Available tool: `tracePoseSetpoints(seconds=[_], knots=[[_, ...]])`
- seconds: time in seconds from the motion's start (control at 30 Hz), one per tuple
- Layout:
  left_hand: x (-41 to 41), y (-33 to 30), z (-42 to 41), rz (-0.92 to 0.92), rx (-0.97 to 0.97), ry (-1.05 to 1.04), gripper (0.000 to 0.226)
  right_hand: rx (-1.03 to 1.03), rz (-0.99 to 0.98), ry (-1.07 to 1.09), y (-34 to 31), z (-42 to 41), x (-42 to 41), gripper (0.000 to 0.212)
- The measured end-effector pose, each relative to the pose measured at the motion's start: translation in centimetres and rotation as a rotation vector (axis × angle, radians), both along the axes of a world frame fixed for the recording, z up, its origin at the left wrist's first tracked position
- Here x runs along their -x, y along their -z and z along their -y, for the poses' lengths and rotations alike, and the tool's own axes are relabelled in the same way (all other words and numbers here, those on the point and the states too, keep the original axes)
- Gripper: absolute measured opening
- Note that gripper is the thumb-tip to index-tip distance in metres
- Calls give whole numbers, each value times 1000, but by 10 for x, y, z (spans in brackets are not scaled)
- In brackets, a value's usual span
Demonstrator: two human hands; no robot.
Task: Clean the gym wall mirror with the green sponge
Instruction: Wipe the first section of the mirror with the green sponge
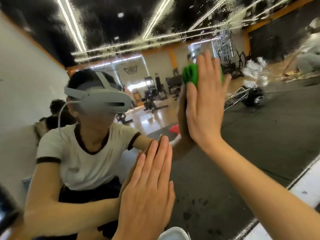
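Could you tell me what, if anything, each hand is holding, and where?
The right hand presses the green sponge flat against the mirror; the left hand holds nothing.

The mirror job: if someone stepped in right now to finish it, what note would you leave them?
Right hand: fingers straight, pressing the green sponge flat against the mirror, no curled grip.
Left hand: open, palm flat on the glass lower down, bracing.
Done: the upper glass is wet and streaked with droplets, so it has been wiped over.
Left: the lower glass near the mirror's bottom edge shows dark smudges; work the sponge down there. Whether the wet streaks need drying, I cannot tell.
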State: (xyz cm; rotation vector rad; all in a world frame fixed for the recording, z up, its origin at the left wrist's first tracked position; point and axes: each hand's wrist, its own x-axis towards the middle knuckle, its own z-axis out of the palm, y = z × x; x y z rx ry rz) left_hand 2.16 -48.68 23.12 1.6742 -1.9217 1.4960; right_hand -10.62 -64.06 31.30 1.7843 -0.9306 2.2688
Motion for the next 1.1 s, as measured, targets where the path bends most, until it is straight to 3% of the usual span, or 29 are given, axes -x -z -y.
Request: tracePoseSetpoints(seconds=[0.2, 0.33, 0.47, 0.53, 0.7, 0.77, 0.83, 1.0, 1.1], knots=[[3, -3, -3, -54, -41, 15, 72, -238, -18, -101, 154, -22, 14, 56], [5, -5, -6, -62, -49, 9, 72, -155, -102, -66, 95, 0, 29, 56], [10, 2, -5, -62, -28, 59, 71, -89, -7, -78, 37, 18, 32, 53], [12, 10, -5, -45, -39, 73, 73, -86, -51, -68, 71, 15, 29, 53], [8, 23, -2, -5, -67, 41, 67, -225, -152, -112, 224, -20, 20, 54], [8, 24, -2, -10, -72, 36, 67, -252, -181, -120, 247, -27, 20, 54], [8, 24, -2, -8, -74, 37, 68, -199, -216, -114, 232, -19, 25, 55], [8, 24, 2, 11, -57, 16, 72, -50, -151, -107, 107, 21, 44, 54], [9, 26, 2, 3, -41, 24, 71, -63, -149, -86, 114, 26, 45, 55]])
